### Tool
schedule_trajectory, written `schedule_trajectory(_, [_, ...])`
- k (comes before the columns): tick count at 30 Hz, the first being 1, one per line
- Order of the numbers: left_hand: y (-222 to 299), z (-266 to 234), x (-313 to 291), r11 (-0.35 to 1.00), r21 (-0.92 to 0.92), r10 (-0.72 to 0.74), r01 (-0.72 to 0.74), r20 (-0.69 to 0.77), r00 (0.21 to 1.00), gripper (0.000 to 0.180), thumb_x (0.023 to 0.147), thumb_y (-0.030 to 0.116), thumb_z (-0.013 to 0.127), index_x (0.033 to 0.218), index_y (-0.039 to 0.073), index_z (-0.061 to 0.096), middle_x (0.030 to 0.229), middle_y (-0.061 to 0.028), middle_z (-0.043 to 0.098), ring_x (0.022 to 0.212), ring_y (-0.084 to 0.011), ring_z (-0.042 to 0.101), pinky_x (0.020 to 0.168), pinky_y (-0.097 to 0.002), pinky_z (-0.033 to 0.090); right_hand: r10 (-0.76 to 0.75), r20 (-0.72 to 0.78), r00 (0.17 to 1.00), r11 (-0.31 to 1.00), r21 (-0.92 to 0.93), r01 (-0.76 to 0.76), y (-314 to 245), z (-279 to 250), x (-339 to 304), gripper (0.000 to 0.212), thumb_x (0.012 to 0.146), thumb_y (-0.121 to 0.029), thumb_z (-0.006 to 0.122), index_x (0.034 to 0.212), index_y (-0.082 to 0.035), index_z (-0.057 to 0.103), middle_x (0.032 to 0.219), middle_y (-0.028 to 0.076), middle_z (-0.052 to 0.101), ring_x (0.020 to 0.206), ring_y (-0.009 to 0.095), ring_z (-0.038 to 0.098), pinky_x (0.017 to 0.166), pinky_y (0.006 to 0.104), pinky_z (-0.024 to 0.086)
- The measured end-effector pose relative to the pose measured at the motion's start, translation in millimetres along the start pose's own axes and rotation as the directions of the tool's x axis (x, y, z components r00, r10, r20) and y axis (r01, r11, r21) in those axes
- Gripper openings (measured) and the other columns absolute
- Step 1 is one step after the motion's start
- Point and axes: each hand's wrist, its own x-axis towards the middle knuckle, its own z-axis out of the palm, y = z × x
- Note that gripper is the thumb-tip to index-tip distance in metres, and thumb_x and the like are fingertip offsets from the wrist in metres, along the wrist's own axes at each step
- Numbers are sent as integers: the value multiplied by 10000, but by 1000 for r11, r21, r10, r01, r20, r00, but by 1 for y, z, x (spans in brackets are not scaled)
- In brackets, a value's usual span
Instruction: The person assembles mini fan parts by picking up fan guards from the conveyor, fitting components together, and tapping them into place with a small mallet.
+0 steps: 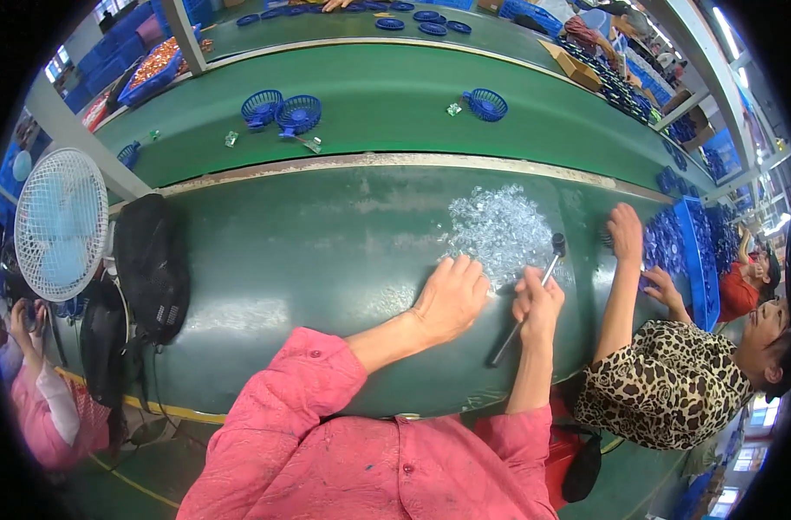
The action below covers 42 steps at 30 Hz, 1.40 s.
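Note:
A loose heap of small clear plastic pieces (504,221) lies on the dark green table (265,260) in front of me. My left hand (452,302) rests at the heap's near left edge, its fingers curled down and together. Whatever may be under those fingertips is hidden. Just right of it, my right hand (537,303) grips a small hammer (549,270) by its shaft. The hammer's dark head points away from me over the heap's right edge, and its handle end slants back toward my body.
Beyond the table, a green conveyor belt (369,104) carries blue fan grilles (298,113). At the left stand a white fan (61,224) and a black bag (152,269). A co-worker in a leopard-print shirt (664,381) reaches in at the right, beside a blue bin (697,260).

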Motion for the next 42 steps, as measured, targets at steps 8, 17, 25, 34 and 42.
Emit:
schedule_trajectory(8, [-9, 5, -6, 995, -105, -3, 0, -31, 1000, 129, 788, 64, 663, 825, 33, 543, 842, -98, 493, 809, -277, 496, 710, -384, 410, 6, -29, 1000, 999, 47, -5, 0, -3, 3, 103, 939, -98, 610, 949, -1, 576, 655, 75, 596, 366, 75, 385, 299, 244, 312])
schedule_trajectory(17, [-10, -2, -9, 989, -116, -107, 94, -115, 988, 177, 720, 9, 614, 829, 42, 479, 804, -124, 486, 775, -302, 503, 677, -404, 413, -403, 313, 860, 471, -735, 488, -10, 43, -29, 140, 870, -107, 671, 814, 9, 618, 783, 173, 634, 663, 315, 611, 632, 444, 454])
schedule_trajectory(25, [-10, -7, -9, 982, -153, -128, 106, -139, 982, 183, 680, 45, 612, 836, 51, 516, 848, -122, 502, 827, -304, 518, 719, -414, 429, -427, 439, 791, 231, -793, 564, 0, 47, -29, 99, 849, -71, 663, 849, 19, 621, 845, 209, 576, 782, 397, 556, 697, 470, 437])
schedule_trajectory(34, [-10, -3, -13, 956, -254, -199, 148, -189, 962, 213, 671, -29, 584, 851, 23, 482, 854, -139, 497, 838, -323, 504, 736, -421, 430, -419, 467, 779, 164, -804, 571, 8, 47, -27, 114, 893, -69, 624, 873, 43, 608, 840, 211, 541, 785, 401, 553, 695, 475, 427])
schedule_trajectory(42, [-15, -2, -18, 954, -269, -182, 131, -175, 968, 192, 690, -5, 602, 842, 35, 492, 867, -138, 501, 855, -319, 515, 743, -429, 438, -420, 398, 816, 246, -816, 524, 12, 44, -22, 116, 899, -53, 612, 890, 52, 563, 774, 198, 537, 703, 380, 531, 653, 454, 420])
